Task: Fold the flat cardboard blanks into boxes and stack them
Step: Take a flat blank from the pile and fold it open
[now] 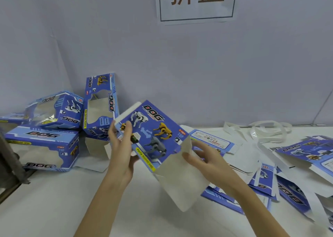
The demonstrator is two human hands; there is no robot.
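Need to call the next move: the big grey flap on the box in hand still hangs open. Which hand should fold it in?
Probably the right hand: it already touches the open flap, while the left hand grips the box at its far end.

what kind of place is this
Likely a packing or assembly workstation, probably in a toy factory. Both hands work on one printed box, finished boxes pile up at the left, flat blanks lie at the right, and a paper sign labels the wall.
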